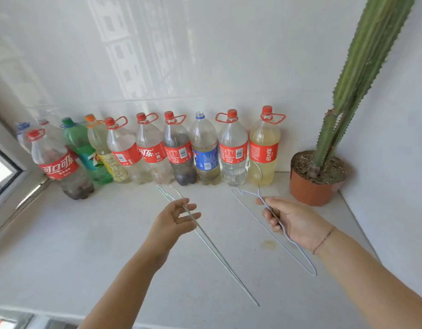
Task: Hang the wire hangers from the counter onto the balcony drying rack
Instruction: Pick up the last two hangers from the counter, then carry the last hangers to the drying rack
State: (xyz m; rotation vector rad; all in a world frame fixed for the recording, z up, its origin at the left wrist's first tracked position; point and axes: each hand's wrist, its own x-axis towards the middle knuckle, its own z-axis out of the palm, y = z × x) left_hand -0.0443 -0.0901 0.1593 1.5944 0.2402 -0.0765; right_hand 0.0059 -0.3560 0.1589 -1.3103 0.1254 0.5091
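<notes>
1. A row of plastic bottles (145, 150) stands against the tiled wall (205, 55), from 9 o'clock to 1 o'clock of the view. Most have red caps with loop handles and red labels.
2. Contents: the bottle at the right end (264, 148) holds pale yellow liquid; the one beside it (233, 150) holds clear liquid. The blue-label bottle (205, 150) has no cap and holds murky yellowish liquid. One red-label bottle (180, 150) holds dark liquid. The green bottle (83, 150) is at 10 o'clock.
3. At 3 o'clock a round orange pot (309, 191) holds dry brown soil and a tall green cactus (361, 74) with ribbed, spiny edges.
4. The counter (74, 245) is pale, matte, faintly speckled.
5. The right hand (293, 222) is closed around a thin light-blue wire hanger (297, 248), near its neck; its hook rises toward the yellow bottle, its long end points to 5 o'clock.
6. The left hand (176, 217) pinches, with loosely bent fingers, a second thin wire hanger (219, 252), seen nearly edge-on. It runs from 12 o'clock to 5 o'clock across the counter. I cannot tell if it touches the surface.
</notes>
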